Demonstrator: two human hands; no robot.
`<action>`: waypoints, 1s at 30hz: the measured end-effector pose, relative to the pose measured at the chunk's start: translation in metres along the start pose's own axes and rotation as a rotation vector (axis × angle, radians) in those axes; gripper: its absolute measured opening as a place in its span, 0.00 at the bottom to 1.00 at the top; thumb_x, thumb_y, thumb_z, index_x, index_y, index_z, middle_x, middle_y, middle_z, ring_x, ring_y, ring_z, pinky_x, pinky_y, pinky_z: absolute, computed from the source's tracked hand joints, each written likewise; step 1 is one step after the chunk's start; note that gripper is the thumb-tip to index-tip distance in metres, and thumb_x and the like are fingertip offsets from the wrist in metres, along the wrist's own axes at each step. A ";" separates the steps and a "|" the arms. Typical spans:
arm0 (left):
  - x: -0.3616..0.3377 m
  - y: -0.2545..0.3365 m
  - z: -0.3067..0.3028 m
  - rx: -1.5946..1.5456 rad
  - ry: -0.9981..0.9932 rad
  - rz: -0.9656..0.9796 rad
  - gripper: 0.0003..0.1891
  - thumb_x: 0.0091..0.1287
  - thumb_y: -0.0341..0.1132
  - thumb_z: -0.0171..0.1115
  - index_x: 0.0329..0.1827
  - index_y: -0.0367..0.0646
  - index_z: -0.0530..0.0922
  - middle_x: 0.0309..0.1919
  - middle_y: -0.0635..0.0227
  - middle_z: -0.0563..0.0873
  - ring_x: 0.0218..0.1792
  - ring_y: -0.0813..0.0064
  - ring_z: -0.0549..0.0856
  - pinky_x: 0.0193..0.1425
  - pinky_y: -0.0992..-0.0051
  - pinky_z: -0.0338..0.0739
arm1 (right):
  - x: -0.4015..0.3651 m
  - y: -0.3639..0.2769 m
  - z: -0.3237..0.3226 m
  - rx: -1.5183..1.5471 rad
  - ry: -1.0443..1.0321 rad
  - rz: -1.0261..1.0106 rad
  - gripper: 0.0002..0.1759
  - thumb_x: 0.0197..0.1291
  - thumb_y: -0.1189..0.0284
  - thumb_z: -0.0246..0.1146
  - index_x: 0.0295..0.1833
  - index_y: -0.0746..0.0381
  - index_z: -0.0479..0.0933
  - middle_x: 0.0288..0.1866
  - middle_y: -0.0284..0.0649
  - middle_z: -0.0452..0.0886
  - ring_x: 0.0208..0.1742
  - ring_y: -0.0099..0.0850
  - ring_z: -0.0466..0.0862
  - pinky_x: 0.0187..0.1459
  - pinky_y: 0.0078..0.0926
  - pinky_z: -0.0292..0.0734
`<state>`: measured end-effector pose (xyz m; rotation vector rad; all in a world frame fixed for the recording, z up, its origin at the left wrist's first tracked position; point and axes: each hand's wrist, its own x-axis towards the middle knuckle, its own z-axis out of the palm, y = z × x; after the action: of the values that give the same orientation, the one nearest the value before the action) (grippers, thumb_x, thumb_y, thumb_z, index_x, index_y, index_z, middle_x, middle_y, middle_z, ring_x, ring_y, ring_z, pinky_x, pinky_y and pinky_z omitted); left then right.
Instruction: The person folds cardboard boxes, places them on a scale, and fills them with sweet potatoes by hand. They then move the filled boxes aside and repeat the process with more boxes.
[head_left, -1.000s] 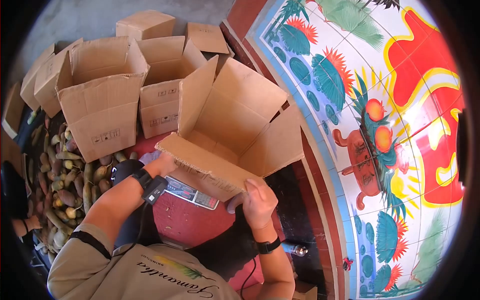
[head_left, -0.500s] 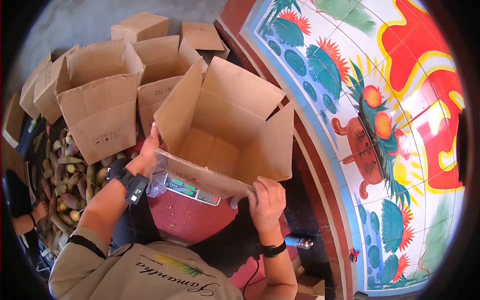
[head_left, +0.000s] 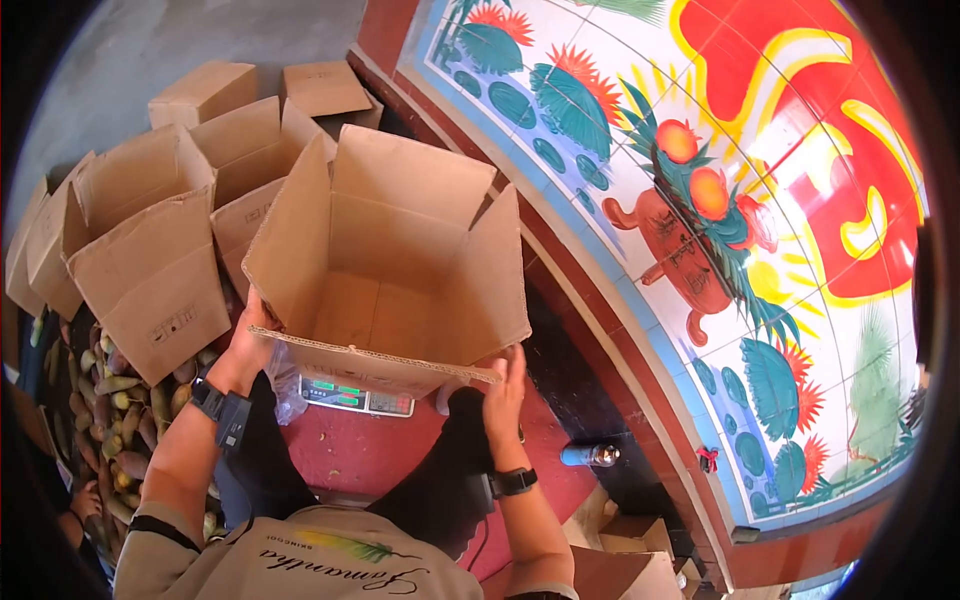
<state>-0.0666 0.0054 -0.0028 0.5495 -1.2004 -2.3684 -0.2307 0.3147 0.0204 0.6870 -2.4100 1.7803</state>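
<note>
An open-topped cardboard box (head_left: 408, 225) stands in front of me with its flaps up, and its bottom shows no contents. My left hand (head_left: 247, 345) grips its near left corner, the fingers partly hidden behind the cardboard. At the near right corner, my right hand (head_left: 504, 390) holds the side of the box, thumb upward. Below the box's near edge a digital scale (head_left: 358, 397) shows lit green displays and a keypad; the box hides the rest of it. Clear plastic wrap (head_left: 287, 385) lies beside the scale, close to my left wrist.
Several other cardboard boxes (head_left: 150, 270) stand at the left and back. A heap of root vegetables (head_left: 125, 410) covers the floor at left, with another person's hand (head_left: 86, 500) beside it. A blue bottle (head_left: 588, 455) is right of me; a painted tile wall (head_left: 640, 340) borders the right.
My right hand has shifted from the near flap's top edge down to the box's right corner. The view has swung, so boxes and wall appear further left.
</note>
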 end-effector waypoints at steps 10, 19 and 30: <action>-0.008 0.008 -0.014 0.149 0.162 0.020 0.37 0.65 0.63 0.35 0.64 0.39 0.61 0.62 0.63 0.67 0.59 0.68 0.69 0.61 0.69 0.63 | 0.013 0.024 0.020 0.283 -0.092 0.324 0.22 0.66 0.57 0.46 0.44 0.67 0.71 0.40 0.37 0.74 0.41 0.24 0.72 0.42 0.22 0.68; -0.092 0.072 -0.019 0.403 0.267 0.110 0.38 0.65 0.63 0.30 0.62 0.36 0.63 0.54 0.56 0.74 0.53 0.69 0.75 0.56 0.73 0.66 | 0.017 0.026 0.020 0.329 -0.109 0.254 0.20 0.65 0.60 0.49 0.50 0.68 0.70 0.40 0.37 0.74 0.40 0.22 0.71 0.41 0.19 0.64; -0.129 0.078 -0.074 0.379 0.430 0.026 0.37 0.66 0.62 0.31 0.57 0.34 0.66 0.49 0.56 0.77 0.48 0.68 0.77 0.51 0.71 0.69 | 0.017 0.030 0.024 0.318 -0.081 0.215 0.22 0.64 0.63 0.49 0.54 0.70 0.69 0.49 0.47 0.77 0.50 0.33 0.75 0.52 0.27 0.65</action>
<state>0.0945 -0.0157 0.0402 1.0913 -1.4329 -1.8670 -0.2529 0.2944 -0.0093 0.5488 -2.3510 2.2972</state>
